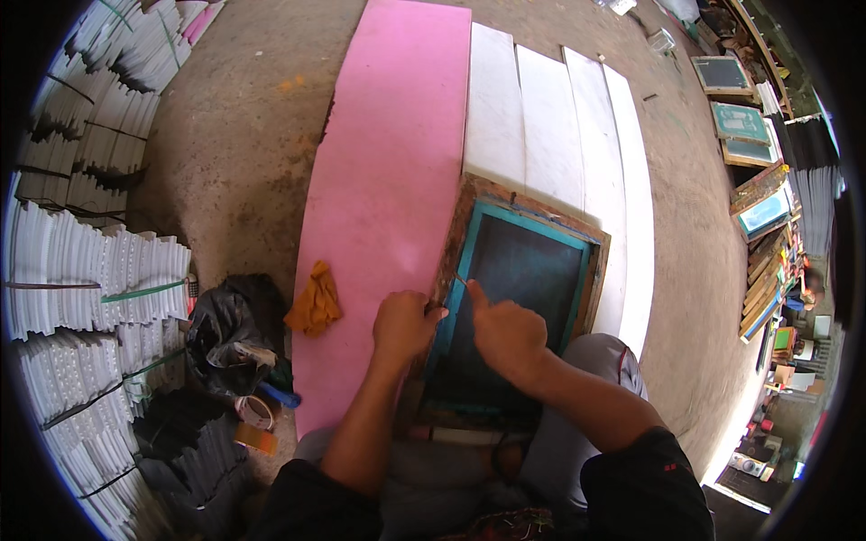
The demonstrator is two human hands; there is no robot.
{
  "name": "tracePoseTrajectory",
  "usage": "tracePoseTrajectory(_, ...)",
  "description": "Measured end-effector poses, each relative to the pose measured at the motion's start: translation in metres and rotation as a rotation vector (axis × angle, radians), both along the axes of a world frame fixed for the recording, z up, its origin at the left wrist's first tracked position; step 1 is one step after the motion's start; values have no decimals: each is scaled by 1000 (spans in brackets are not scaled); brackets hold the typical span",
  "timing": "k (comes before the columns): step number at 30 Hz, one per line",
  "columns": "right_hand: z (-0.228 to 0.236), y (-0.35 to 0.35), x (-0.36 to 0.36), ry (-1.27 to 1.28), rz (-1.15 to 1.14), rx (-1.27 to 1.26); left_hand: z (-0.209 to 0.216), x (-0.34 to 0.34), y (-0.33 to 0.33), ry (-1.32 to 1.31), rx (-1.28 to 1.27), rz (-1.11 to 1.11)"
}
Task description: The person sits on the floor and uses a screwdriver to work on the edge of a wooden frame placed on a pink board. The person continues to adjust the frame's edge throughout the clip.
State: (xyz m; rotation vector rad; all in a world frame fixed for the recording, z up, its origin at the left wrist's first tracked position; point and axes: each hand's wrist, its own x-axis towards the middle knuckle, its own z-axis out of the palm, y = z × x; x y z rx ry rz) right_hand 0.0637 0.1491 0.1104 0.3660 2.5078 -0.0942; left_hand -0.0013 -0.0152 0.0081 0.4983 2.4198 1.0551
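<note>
A screen-printing frame (528,261), with dark mesh, a turquoise inner border and worn brown wood around it, rests at a slant before my legs. My left hand (403,326) is closed at the frame's left wooden edge, its thumb toward the mesh. Over the mesh, my right hand (511,335) has its fingers curled and one finger stretched toward the left border. At that fingertip shows a thin, small sliver (461,280), too small to name. Beneath the frame lie a pink board (383,162) and several white boards (550,117).
An orange cloth (313,300) lies on the pink board's left side. Beyond it are a black plastic bag (236,320), a tape roll (255,412) and tied stacks of white sheets (95,270). More printing frames (741,122) line the right side of the brown floor (690,234).
</note>
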Motion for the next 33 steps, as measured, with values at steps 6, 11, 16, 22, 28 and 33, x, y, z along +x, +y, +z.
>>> tracePoseTrajectory(6, -6, 19, 9, 33, -53, -113, 17, -8, 4, -171, -111, -9)
tracePoseTrajectory(11, -75, 45, 35, 440, -256, -622, 28, -8, 9, -188, -130, 0)
tracePoseTrajectory(16, -41, 27, 23, 216, -133, -280, 19, -10, -1, -169, -128, -4)
tracePoseTrajectory(22, -90, 60, 39, 395, -212, -674, 31, -8, 7, -176, -137, -16)
tracePoseTrajectory(28, -53, 43, 25, 228, -94, -355, 19, -7, 1, -159, -111, -11)
tracePoseTrajectory(33, -112, 74, 36, 344, -331, -987, 16, -7, 4, -111, -120, -9)
